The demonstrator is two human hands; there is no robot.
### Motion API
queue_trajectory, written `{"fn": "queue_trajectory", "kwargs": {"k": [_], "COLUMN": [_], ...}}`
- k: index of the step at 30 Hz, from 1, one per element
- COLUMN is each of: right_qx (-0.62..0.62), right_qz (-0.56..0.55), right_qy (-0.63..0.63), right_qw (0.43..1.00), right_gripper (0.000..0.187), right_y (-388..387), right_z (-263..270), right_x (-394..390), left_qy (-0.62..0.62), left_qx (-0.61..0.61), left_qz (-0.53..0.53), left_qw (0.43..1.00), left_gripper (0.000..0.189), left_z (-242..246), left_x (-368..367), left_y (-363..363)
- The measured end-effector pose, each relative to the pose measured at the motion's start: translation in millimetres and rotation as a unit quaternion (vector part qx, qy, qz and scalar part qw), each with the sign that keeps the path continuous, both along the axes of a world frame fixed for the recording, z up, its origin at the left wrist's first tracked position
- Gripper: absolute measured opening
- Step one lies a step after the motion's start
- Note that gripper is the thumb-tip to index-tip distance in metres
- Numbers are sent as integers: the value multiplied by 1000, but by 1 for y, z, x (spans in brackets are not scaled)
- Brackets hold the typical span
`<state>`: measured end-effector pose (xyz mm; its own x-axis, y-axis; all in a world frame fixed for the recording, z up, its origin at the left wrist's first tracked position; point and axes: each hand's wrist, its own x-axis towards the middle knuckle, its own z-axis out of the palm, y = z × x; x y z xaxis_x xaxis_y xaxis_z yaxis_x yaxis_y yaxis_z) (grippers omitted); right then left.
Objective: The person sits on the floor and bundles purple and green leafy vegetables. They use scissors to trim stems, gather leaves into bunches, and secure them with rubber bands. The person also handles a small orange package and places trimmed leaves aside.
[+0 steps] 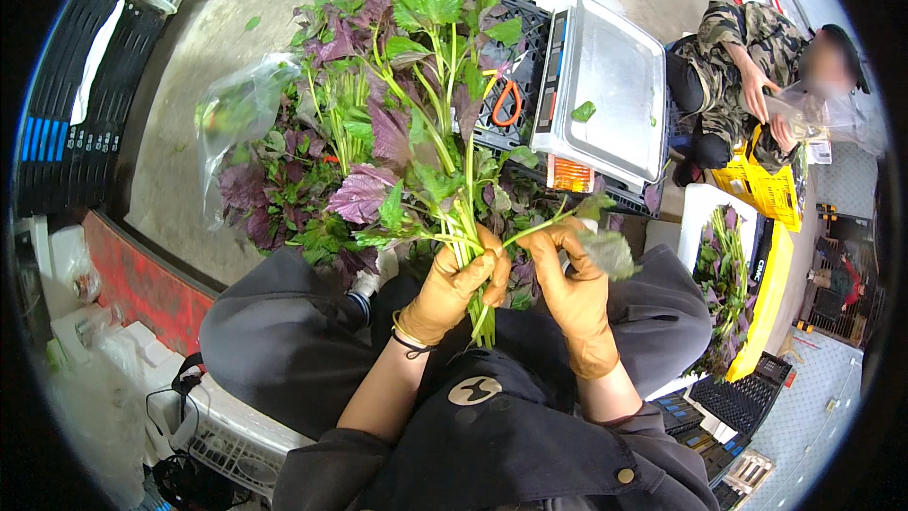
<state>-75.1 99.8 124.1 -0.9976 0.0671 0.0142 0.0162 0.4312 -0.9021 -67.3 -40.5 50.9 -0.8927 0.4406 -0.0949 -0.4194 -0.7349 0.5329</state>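
Observation:
My left hand [454, 284], in a tan glove, is closed around the stems of a bunch of leafy perilla [443, 149] with green and purple leaves. The stem ends stick out below my fist. Just right of it, my right hand [567, 277], also gloved, pinches a side sprig [543, 226] whose leaves blur beside the fingers. Beyond my hands a large heap of perilla [277, 191] lies in front of me. Orange-handled scissors [507, 103] rest on a black plastic crate [521, 21] behind the bunch.
A scale with a metal pan [617, 92] stands at the crate, one leaf on it. At right, a person in camouflage clothing [752, 71] handles clear plastic by a yellow crate [762, 181]. A foam box [691, 213] holds more perilla. Stacked black crates [85, 92] stand at left.

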Motion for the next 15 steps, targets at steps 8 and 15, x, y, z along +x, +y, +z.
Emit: {"fn": "queue_trajectory", "kwargs": {"k": [8, 15], "right_qx": [-8, -7], "right_qz": [-23, 108], "right_qy": [-4, -96], "right_qw": [1000, 989], "right_gripper": [28, 31], "right_y": [7, 17], "right_z": [-11, -30], "right_x": [-7, 14], "left_qy": [-9, -26], "left_qx": [11, -55], "left_qz": [-45, -38], "left_qw": [999, 997], "left_gripper": [14, 15], "left_z": [-1, -4], "left_x": [2, 3], "left_y": [3, 8]}}
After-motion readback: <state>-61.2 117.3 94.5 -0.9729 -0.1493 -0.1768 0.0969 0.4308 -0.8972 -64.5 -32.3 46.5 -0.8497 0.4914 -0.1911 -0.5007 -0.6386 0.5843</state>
